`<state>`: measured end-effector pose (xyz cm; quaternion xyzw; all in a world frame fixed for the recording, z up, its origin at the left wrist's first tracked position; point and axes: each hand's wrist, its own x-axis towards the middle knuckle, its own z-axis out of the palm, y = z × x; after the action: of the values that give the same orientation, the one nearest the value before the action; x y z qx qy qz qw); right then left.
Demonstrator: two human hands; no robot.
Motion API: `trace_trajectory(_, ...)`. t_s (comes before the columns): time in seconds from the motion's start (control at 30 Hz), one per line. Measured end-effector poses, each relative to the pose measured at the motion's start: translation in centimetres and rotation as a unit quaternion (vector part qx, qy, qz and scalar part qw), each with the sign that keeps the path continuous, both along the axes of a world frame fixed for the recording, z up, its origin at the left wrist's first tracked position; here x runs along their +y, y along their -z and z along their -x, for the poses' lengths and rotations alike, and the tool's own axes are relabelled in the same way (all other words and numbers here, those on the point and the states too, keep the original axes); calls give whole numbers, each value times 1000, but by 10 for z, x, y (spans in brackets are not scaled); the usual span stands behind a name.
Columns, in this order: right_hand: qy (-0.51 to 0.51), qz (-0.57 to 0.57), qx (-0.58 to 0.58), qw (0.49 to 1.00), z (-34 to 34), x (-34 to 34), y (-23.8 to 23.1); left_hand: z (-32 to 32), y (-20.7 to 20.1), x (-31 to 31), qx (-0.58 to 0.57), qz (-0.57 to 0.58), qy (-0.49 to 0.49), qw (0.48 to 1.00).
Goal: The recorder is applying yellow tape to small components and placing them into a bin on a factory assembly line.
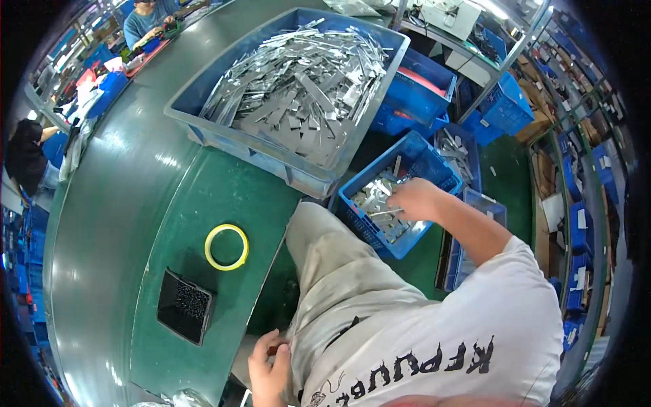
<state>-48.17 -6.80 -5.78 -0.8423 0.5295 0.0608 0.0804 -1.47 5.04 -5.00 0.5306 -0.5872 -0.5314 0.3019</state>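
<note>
My right hand (415, 199) reaches into a blue plastic crate (352, 182) beside my knee, its fingers bent and drawn together. Small flat metal pieces (381, 197) lie in that crate, and a thin light strip shows just below the fingertips. Whether the fingers grip a piece is hidden. By my lap, near the edge of the green work surface (203, 183), my left hand (269, 366) has its fingers curled in toward the thumb. Anything between them is too small to make out.
A large grey-blue bin (247, 146) heaped with metal strips stands on the bench ahead. Yellow tape (209, 247) and a black tray (167, 298) of small dark parts lie to the left. More blue crates (420, 81) stand at right. A person (144, 26) works across the bench.
</note>
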Motion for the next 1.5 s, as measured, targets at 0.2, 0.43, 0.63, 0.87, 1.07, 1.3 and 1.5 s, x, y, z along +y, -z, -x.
trace_trajectory(0.2, 177, 277, -38, 944, -53, -71, -108, 6, 19, -10, -96, 21, -35, 995)
trace_trajectory(0.43, 208, 164, 95, 960, -64, -236, -83, 2, 1, 6, -183, 62, 39, 980)
trace_trajectory(0.63, 284, 87, 70, 952, -36, -238, -73, -12, -5, 8, -255, 138, 27, 957)
trace_trajectory(0.87, 298, 115, -58, 946, -84, -203, -105, -11, -2, 23, -254, 166, 47, 952)
trace_trajectory(1.07, 287, 241, -157, 914, -93, -171, -145, -10, 1, 17, -258, 165, 74, 949)
trace_trajectory(1.3, 138, 357, -154, 911, -97, -110, -213, -3, 4, 12, -278, 206, 79, 935)
trace_trajectory(1.5, -127, 262, -195, 936, -171, -19, -221, 15, -42, 17, -275, 294, -52, 914)
